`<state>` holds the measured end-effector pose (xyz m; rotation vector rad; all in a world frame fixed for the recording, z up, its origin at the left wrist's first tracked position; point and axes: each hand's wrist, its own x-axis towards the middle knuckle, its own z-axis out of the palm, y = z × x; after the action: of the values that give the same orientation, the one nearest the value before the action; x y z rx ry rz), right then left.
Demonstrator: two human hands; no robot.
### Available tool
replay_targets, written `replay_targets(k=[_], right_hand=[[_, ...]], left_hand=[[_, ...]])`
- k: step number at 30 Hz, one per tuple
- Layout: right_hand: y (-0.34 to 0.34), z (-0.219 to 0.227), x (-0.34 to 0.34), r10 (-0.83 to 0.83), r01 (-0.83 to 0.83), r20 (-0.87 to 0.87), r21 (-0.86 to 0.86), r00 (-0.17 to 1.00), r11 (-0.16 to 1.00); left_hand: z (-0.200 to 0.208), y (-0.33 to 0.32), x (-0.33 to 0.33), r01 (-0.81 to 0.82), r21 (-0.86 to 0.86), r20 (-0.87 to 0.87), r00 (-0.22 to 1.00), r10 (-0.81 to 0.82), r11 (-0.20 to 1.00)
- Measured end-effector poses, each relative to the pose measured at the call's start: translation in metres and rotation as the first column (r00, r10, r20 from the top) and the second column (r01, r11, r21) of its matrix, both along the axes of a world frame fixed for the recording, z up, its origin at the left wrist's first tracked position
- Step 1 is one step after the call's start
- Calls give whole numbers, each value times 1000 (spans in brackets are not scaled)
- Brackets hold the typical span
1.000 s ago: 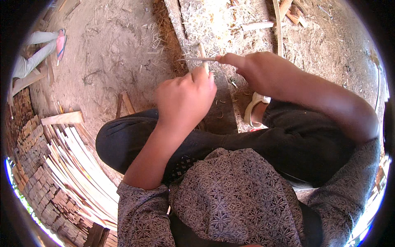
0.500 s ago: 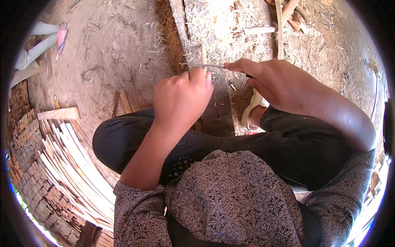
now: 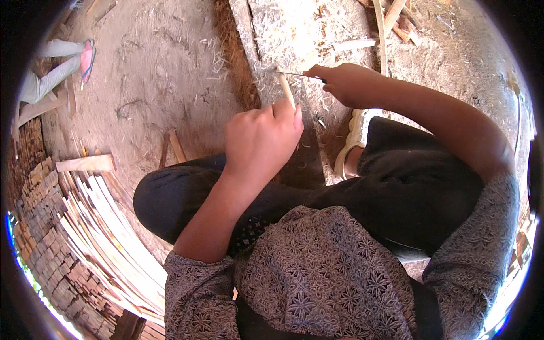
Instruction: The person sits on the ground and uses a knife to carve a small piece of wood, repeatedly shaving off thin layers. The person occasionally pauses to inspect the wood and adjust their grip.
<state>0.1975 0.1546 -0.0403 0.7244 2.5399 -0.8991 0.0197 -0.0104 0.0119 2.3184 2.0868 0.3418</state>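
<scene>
My left hand (image 3: 263,136) is closed around a slim pale wooden stick (image 3: 287,89), whose far end sticks out beyond the fingers. In my right hand (image 3: 348,85) is a knife (image 3: 303,75), gripped by its dark handle, most of which the fingers hide. Its thin blade points left and lies at the stick's far end; whether the two touch I cannot tell. Beneath both hands runs a wide wooden plank (image 3: 266,73) strewn with curled shavings (image 3: 300,34).
Long pale wood strips (image 3: 107,226) lie at the left beside stacked small wood blocks (image 3: 51,255). Scrap wood pieces (image 3: 391,20) lie at the far right. Another person's foot in a pink sandal (image 3: 87,59) shows at the far left. My light shoe (image 3: 357,133) is near the plank.
The knife has moved away from me along the stick, from near my left fingers to its far end. My right arm is stretched further forward, and more of the stick shows.
</scene>
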Motion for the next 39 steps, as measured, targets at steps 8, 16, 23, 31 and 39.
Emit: replay_targets(k=[8,16,23,31,39], right_hand=[[-32,113,11,10,-32,-101,-215,995,976],[-12,21,-15,35,-41,-105,-59,994,997],[-7,35,3,-79,80,18,-109,997,991],[-14,57,10,16,-21,-111,-44,994,999],[14,-29,-8,-19,20,-40,22,999,1000]], left_hand=[[3,-5,-14,-18,-19,16,1000,19,1000],[0,2,-4,-84,-46,50,995,86,995],[1,3,-2,-46,-35,27,999,47,998],[6,7,-1,-10,-8,2,1000,10,1000],[-3,8,-4,-49,-2,-9,999,49,999]])
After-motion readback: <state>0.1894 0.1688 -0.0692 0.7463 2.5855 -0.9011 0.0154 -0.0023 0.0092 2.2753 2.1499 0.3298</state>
